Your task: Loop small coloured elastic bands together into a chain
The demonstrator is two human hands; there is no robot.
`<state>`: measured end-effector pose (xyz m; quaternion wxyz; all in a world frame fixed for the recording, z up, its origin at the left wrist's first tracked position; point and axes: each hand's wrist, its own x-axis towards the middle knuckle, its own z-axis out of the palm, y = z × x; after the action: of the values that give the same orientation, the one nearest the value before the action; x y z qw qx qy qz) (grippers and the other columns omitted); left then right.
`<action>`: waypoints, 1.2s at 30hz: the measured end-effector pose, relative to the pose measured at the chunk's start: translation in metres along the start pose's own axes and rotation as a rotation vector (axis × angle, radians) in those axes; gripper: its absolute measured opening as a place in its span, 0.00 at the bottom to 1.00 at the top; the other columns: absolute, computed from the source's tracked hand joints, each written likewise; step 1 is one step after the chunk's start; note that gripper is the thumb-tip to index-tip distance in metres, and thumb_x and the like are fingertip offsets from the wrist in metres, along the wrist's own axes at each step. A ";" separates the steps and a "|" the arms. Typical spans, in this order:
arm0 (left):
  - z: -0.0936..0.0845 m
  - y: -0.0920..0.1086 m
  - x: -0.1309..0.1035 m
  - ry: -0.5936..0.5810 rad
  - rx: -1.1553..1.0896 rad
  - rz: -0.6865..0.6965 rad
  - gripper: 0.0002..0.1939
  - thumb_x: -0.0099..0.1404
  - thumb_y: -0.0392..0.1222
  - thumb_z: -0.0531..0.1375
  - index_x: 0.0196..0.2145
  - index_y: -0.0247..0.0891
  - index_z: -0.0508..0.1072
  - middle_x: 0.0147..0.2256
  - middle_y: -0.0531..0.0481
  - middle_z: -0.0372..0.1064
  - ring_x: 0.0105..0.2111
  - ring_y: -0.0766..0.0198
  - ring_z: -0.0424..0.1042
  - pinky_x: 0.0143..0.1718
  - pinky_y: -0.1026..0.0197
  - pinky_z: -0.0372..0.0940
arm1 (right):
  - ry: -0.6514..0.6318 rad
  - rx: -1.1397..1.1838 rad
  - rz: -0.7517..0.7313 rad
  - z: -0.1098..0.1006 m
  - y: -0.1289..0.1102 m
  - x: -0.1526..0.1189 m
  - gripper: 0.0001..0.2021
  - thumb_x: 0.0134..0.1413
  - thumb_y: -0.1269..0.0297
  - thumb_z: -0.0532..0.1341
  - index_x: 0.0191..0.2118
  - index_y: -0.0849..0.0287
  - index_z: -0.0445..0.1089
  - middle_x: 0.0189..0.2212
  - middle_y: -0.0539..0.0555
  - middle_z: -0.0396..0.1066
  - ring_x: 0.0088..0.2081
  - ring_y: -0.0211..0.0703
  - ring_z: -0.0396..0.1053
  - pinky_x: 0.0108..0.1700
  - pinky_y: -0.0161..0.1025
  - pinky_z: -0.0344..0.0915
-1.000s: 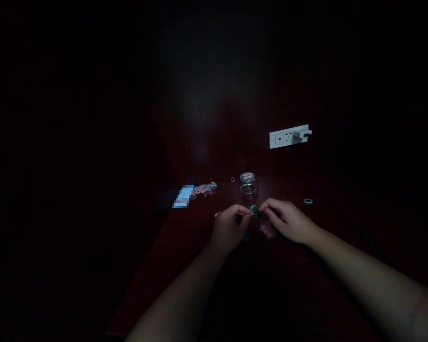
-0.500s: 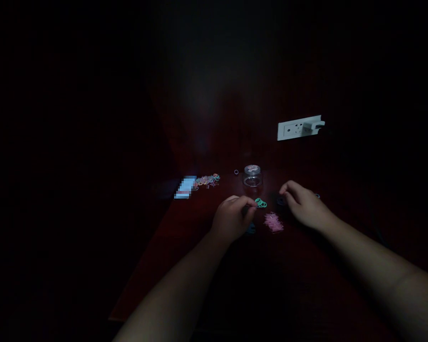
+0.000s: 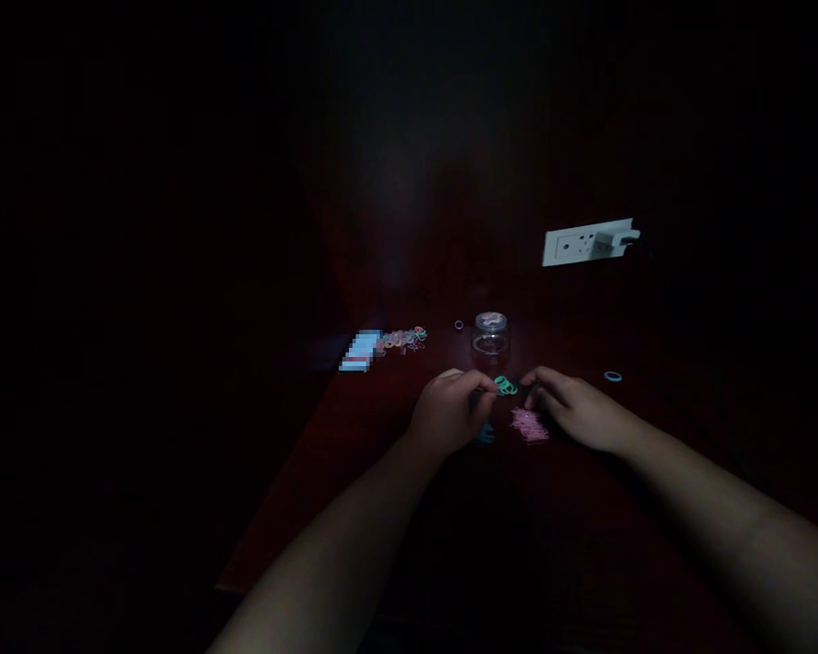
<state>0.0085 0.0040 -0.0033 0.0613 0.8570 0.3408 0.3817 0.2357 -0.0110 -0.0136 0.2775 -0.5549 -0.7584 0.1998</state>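
My left hand (image 3: 453,413) is closed in a pinch just left of a few green hair ties (image 3: 505,386); what its fingertips hold, if anything, is too dark to make out. Close to the same green ties, from the right, comes my right hand (image 3: 576,409). Its fingers are curled down at the far edge of a pile of pink hair ties (image 3: 531,426), and whatever lies between them is hidden. Some blue hair ties (image 3: 485,433) are partly covered by my left hand.
Behind the ties stands a clear lidded jar (image 3: 491,336). A mixed heap of hair ties (image 3: 404,340) lies beside a lit, blurred-out screen (image 3: 361,351). Single ties rest at the back (image 3: 459,324) and at the right (image 3: 613,376). A socket (image 3: 587,242) with a plug is on the wall.
My right hand has moved left and slightly down, from the dark ties to the pink pile, uncovering a blue tie on the right. My left hand stays near the green ties. The view has shifted slightly.
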 end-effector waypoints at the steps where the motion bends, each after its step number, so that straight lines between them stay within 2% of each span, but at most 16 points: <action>1: 0.000 0.000 0.000 -0.001 0.001 0.001 0.04 0.64 0.38 0.59 0.36 0.42 0.74 0.34 0.53 0.76 0.35 0.63 0.71 0.38 0.60 0.65 | 0.002 0.002 -0.004 0.000 0.000 0.000 0.10 0.60 0.67 0.51 0.45 0.54 0.65 0.34 0.54 0.77 0.34 0.45 0.74 0.39 0.41 0.67; 5: 0.001 0.000 0.000 -0.005 -0.002 -0.001 0.04 0.65 0.38 0.59 0.36 0.42 0.74 0.34 0.53 0.76 0.35 0.63 0.71 0.38 0.60 0.65 | 0.060 -0.023 -0.027 -0.002 -0.002 0.000 0.09 0.61 0.66 0.51 0.43 0.56 0.66 0.34 0.55 0.76 0.34 0.45 0.73 0.38 0.41 0.67; 9: 0.003 0.000 -0.002 -0.009 -0.018 -0.020 0.05 0.65 0.40 0.59 0.37 0.43 0.75 0.35 0.52 0.76 0.37 0.62 0.71 0.39 0.59 0.66 | 0.127 -0.042 -0.126 -0.004 -0.009 -0.001 0.09 0.60 0.61 0.54 0.41 0.57 0.68 0.34 0.55 0.74 0.33 0.45 0.71 0.35 0.40 0.66; 16: 0.006 0.002 -0.002 -0.028 -0.083 0.007 0.05 0.65 0.40 0.60 0.36 0.42 0.76 0.33 0.52 0.76 0.34 0.63 0.71 0.37 0.60 0.66 | 0.047 0.027 -0.286 0.001 -0.024 -0.008 0.08 0.60 0.61 0.58 0.35 0.59 0.71 0.28 0.52 0.72 0.29 0.41 0.69 0.33 0.38 0.64; 21: 0.007 0.002 -0.002 -0.048 -0.093 0.004 0.05 0.64 0.40 0.60 0.37 0.43 0.77 0.33 0.52 0.76 0.34 0.62 0.72 0.38 0.60 0.67 | 0.056 0.026 -0.305 0.002 -0.023 -0.008 0.10 0.61 0.62 0.57 0.33 0.58 0.71 0.25 0.51 0.71 0.28 0.40 0.68 0.32 0.37 0.63; 27: 0.008 -0.001 -0.003 -0.018 -0.099 0.012 0.05 0.64 0.40 0.60 0.37 0.42 0.76 0.35 0.52 0.76 0.36 0.62 0.72 0.40 0.58 0.67 | 0.067 0.036 -0.276 0.002 -0.023 -0.009 0.09 0.61 0.62 0.57 0.32 0.58 0.71 0.25 0.51 0.71 0.27 0.40 0.68 0.30 0.36 0.62; 36: 0.007 -0.001 -0.003 -0.062 -0.111 0.031 0.09 0.62 0.40 0.62 0.41 0.42 0.75 0.37 0.51 0.77 0.38 0.61 0.72 0.41 0.58 0.68 | 0.077 0.009 -0.317 0.000 -0.026 -0.008 0.10 0.62 0.62 0.56 0.31 0.59 0.70 0.25 0.51 0.70 0.27 0.40 0.67 0.31 0.36 0.61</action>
<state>0.0115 0.0039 -0.0102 0.1135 0.8689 0.3035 0.3742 0.2186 -0.0260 0.0005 0.3370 -0.4343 -0.8243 0.1356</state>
